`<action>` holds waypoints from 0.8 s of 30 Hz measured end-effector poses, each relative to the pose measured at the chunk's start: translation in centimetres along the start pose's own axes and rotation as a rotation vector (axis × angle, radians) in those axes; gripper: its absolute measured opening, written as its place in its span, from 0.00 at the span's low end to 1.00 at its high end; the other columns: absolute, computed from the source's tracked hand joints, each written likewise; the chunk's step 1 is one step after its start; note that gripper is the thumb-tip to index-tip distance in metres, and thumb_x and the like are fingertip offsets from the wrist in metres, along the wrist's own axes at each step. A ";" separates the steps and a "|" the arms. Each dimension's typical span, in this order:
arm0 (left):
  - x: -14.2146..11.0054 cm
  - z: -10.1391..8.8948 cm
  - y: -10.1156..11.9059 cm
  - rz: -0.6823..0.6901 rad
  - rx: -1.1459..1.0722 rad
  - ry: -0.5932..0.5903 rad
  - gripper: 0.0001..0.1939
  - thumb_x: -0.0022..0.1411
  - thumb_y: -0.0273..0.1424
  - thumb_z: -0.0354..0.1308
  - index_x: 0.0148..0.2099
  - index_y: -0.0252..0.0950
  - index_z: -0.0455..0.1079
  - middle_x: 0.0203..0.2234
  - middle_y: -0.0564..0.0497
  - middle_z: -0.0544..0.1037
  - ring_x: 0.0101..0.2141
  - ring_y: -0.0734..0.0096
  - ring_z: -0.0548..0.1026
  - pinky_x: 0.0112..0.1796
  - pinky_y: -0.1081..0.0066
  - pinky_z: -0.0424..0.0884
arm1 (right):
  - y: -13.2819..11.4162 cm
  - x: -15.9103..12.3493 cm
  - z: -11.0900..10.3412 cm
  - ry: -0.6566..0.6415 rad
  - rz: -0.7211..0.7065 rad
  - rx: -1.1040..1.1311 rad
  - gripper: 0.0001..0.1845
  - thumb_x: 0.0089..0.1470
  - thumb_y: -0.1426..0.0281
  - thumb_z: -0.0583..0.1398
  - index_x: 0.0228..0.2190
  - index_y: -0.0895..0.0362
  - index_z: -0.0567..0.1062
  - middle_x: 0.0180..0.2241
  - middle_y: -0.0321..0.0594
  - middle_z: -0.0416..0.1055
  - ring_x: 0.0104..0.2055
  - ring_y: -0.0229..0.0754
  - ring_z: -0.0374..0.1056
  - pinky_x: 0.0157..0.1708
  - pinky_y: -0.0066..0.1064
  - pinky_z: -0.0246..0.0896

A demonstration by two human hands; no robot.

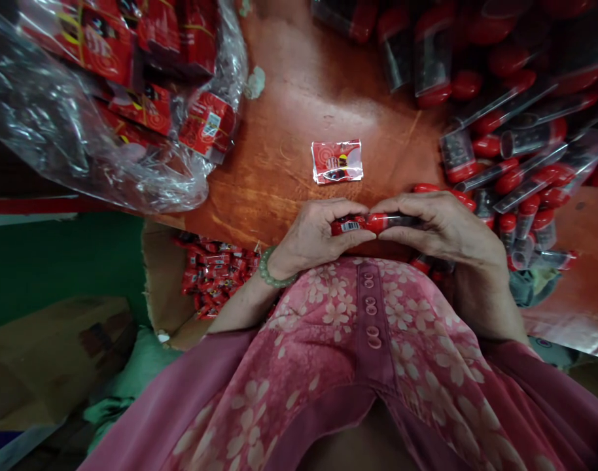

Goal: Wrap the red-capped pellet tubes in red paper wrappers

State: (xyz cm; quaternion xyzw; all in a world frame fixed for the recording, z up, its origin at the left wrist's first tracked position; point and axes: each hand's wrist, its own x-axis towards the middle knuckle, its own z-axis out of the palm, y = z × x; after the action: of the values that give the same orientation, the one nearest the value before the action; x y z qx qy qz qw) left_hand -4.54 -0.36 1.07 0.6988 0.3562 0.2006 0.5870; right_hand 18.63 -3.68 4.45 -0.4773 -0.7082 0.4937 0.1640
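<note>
Reddish-brown wooden tabletop (pixel 289 98) filling the view, and all the action's at its near edge! Left hand (pixel 311 239) and right hand (pixel 441 229) meet in the middle, fingers (pixel 348 212) curled and pressed together, pinching a red-capped clear tube (pixel 387 222) with a barcode on its red end. Jade bangle (pixel 274 269) on the left wrist, pink floral top (pixel 358 340) just below. Straight ahead, a flat red wrapper (pixel 337 161) lies alone on the wood. Off to the right, a heap of matching tubes (pixel 519 163); upper left, a clear plastic bag (pixel 48 111) stuffed with red packets (pixel 152 108); lower left, small red sachets (pixel 213 275) piled on torn cardboard (pixel 161 281).
</note>
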 end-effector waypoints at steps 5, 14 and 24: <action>0.1 0.3 0.0 -0.014 0.016 -0.020 0.13 0.64 0.40 0.64 0.40 0.34 0.80 0.30 0.50 0.84 0.28 0.74 0.78 0.33 0.75 0.70 | -0.5 -0.3 0.2 -0.023 0.068 -0.101 0.12 0.62 0.63 0.61 0.44 0.55 0.78 0.35 0.38 0.80 0.34 0.42 0.74 0.35 0.31 0.63; 0.4 -0.3 0.0 0.104 0.119 -0.034 0.11 0.64 0.37 0.64 0.39 0.33 0.79 0.30 0.49 0.83 0.29 0.74 0.77 0.32 0.75 0.68 | -1.2 0.3 0.0 -0.065 0.055 -0.155 0.05 0.60 0.70 0.62 0.39 0.57 0.75 0.30 0.35 0.75 0.31 0.40 0.70 0.31 0.29 0.56; 0.6 -1.6 0.3 0.104 0.123 -0.105 0.10 0.63 0.35 0.62 0.39 0.32 0.77 0.25 0.52 0.79 0.24 0.76 0.73 0.29 0.75 0.65 | -0.4 0.8 1.1 0.028 -0.004 0.091 0.12 0.61 0.64 0.64 0.44 0.56 0.73 0.38 0.36 0.77 0.33 0.38 0.72 0.34 0.28 0.62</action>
State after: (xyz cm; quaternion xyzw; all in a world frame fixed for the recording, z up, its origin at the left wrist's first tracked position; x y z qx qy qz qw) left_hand -5.19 1.13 1.60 0.7607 0.2995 0.1716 0.5497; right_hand 17.31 -3.59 4.07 -0.4747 -0.6836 0.5185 0.1962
